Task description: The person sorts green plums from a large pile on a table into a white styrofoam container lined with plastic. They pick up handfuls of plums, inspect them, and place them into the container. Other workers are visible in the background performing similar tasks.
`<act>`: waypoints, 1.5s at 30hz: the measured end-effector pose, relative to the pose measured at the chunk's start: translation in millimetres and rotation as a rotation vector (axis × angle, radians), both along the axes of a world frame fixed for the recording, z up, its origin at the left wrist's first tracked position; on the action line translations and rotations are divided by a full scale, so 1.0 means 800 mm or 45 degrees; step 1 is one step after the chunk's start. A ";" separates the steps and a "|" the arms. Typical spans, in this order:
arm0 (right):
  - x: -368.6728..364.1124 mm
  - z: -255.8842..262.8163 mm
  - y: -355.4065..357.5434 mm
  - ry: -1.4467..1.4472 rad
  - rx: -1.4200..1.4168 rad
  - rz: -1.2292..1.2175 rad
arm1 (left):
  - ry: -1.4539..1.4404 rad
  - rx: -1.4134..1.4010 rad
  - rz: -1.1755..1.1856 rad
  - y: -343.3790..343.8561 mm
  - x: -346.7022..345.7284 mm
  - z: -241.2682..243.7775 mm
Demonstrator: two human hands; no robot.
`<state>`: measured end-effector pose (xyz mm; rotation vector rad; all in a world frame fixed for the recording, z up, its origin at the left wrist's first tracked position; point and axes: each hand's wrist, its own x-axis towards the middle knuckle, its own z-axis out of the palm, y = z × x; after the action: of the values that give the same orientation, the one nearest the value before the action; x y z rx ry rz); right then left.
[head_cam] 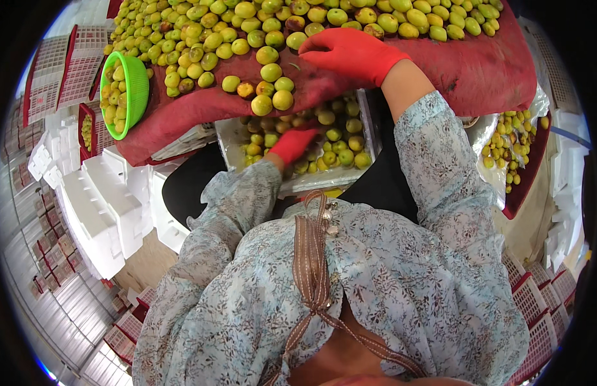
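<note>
My right hand (354, 54), in a red glove, is over the front of the red cloth (472, 72), its fingertips beside the near edge of a heap of green-yellow fruits (211, 41) that look like jujubes. Whether it holds a fruit does not show. Lower down, my left hand (296, 144), also red-gloved and blurred, is over a white foam box (322, 183) lined with clear film. Similar fruits (346, 157) lie in that box. Its fingers are too blurred to read. Several loose fruits (271, 72) rest on the cloth between heap and box, some with brown patches.
A green plastic basket (143, 91) of fruits stands tilted at the cloth's left. White foam boxes (98, 207) are stacked at left. At right, a red-rimmed crate (530, 188) holds more fruits (508, 144) on clear film. Red and white crates (537, 333) stand further off.
</note>
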<state>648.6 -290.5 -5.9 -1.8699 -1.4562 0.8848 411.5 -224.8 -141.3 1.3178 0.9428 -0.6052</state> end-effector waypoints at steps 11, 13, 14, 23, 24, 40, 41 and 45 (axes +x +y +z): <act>-0.008 0.025 -0.013 0.187 -0.263 0.116 | 0.169 1.344 -0.591 0.144 -0.118 0.011; -0.022 0.020 -0.018 0.344 -0.447 0.254 | -0.098 1.454 0.135 0.138 -0.125 0.021; -0.038 0.002 -0.020 0.364 -0.526 0.297 | -0.215 1.233 0.309 0.132 -0.118 0.027; -0.105 -0.154 -0.015 -0.746 -0.611 -0.243 | -0.159 1.052 0.261 0.185 -0.110 -0.096; -0.116 -0.145 -0.004 -0.827 -0.746 -0.227 | -0.208 1.022 0.282 0.189 -0.112 -0.105; -0.107 -0.167 0.002 0.005 -0.049 -0.316 | -0.260 0.837 0.261 0.190 -0.106 -0.098; -0.107 -0.167 0.003 0.031 -0.057 -0.344 | -0.251 0.834 0.265 0.191 -0.107 -0.097; -0.097 -0.209 -0.008 0.028 -0.089 -0.424 | -0.200 0.797 0.251 0.180 -0.101 -0.073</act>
<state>570.8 -297.0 -172.9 -2.0683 -1.0689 0.7981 330.4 -80.5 -199.9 1.7635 1.1636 -0.0401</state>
